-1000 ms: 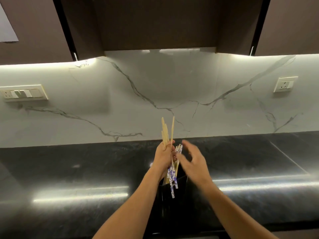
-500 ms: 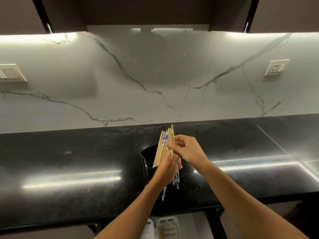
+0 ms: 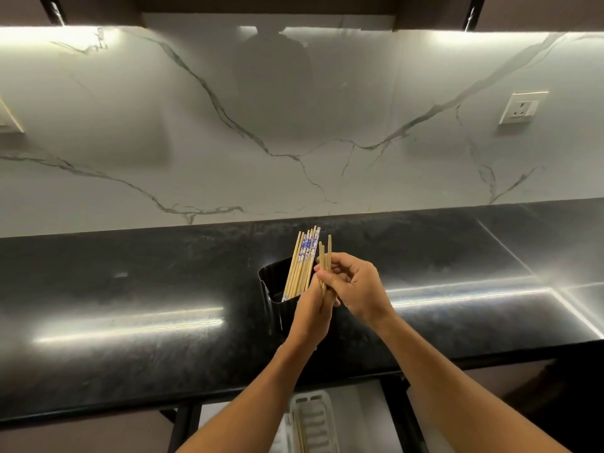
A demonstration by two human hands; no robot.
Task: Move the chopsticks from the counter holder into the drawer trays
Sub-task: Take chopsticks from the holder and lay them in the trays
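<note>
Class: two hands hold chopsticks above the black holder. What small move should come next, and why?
Probably the right hand should draw its few plain chopsticks clear of the bundle the left hand grips, toward the white tray in the open drawer below; they are pinched apart from that bundle, and the tray lies right underneath.

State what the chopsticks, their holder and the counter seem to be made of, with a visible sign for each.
Chopsticks: probably bamboo or wood, matt pale tan; some carry blue-and-white printed ends. Holder: likely glossy black plastic, from its shiny wall. Counter: polished dark speckled stone, perhaps granite, mirroring the lights.
</note>
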